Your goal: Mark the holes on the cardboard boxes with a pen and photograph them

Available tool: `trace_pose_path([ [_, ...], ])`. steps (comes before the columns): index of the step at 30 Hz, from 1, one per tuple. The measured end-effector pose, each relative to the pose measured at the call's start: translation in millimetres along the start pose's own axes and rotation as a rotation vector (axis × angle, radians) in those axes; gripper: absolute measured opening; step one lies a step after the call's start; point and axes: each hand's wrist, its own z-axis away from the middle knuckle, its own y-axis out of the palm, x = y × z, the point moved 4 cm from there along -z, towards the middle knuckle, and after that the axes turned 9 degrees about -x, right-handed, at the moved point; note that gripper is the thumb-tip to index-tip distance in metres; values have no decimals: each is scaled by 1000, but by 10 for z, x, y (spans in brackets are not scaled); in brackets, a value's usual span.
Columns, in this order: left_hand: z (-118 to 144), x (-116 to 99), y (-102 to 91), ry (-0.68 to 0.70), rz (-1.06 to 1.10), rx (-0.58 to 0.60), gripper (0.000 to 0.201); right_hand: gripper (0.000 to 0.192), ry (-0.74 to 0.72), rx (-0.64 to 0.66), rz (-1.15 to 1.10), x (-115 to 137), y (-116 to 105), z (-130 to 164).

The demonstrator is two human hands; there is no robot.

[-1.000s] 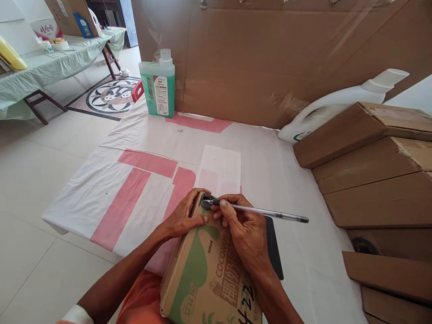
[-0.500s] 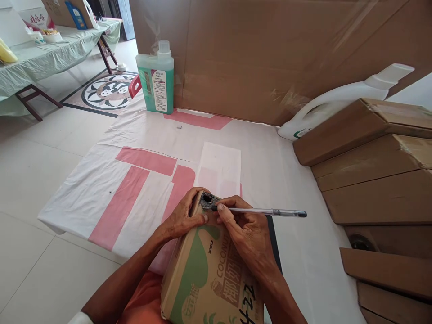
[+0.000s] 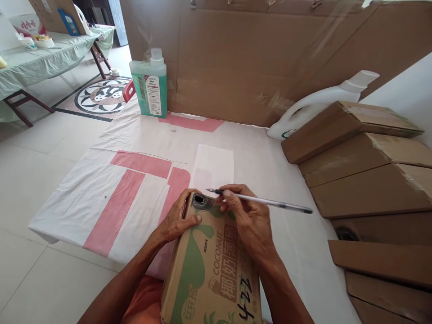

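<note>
A brown cardboard box with green print and a handwritten "422" is tilted up toward me at the table's near side. Near its top corner is a dark hole ringed with black scribbled lines. My left hand grips that upper left corner, thumb on the printed face and fingers over the edge. Pinched in my right hand is a pen with a clear barrel. Its tip points left and stands just above the box's top edge, apart from the cardboard. A white paper sheet lies beyond the box.
A green liquid bottle stands at the far left of the cloth-covered table. A large cardboard panel rises behind it. At right, a white jug leans by several brown boxes. Another table stands at far left.
The pen tip has lifted off the scribbled corner and moved up, away from the box. My left hand keeps its hold. The whole view has shifted slightly.
</note>
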Motion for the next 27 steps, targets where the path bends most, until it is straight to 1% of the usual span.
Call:
trace_pose_path([
  [2, 7, 21, -8, -1, 10, -4, 56, 28, -37, -144, -76, -13, -200, -157],
  [3, 13, 31, -12, -3, 16, -2, 55, 29, -50, -221, -67, -50, -313, -251],
  [4, 20, 39, -14, -5, 23, 2, 55, 29, -50, -261, 5, -113, -407, -351],
  [5, 26, 45, -15, -9, 29, 11, 55, 28, -37, -261, 127, -200, -475, -451],
  [6, 32, 49, -16, -13, 36, 18, 55, 25, -10, -227, 282, -310, -513, -544],
  [7, 36, 53, -18, -18, 41, 24, 55, 20, 26, -160, 443, -438, -522, -623],
  [9, 36, 58, -24, -28, 33, 21, 55, 18, 74, -30, 608, -692, -481, -726],
  [11, 33, 57, -26, -30, 18, 4, 55, 24, 90, 88, 639, -900, -386, -761],
  [13, 31, 45, -15, -18, 20, -10, 57, 26, 100, 204, 656, -1045, -291, -746],
  [16, 27, 30, 12, -4, 30, -4, 58, 24, 103, 327, 669, -1161, -225, -716],
  [19, 21, 26, 19, -12, 6, -3, 57, 26, 100, 409, 667, -1206, -205, -721],
  [21, 25, 23, 18, -10, -5, -11, 58, 24, 104, 437, 658, -1201, -205, -719],
  [23, 37, 25, 18, -5, 1, -17, 58, 20, 113, 425, 658, -1178, -255, -685],
  [25, 51, 36, 16, -5, 16, -29, 58, 19, 120, 358, 677, -1152, -390, -584],
  [27, 67, 55, 9, -10, 29, -46, 57, 28, 131, 207, 761, -1145, -621, -380],
])
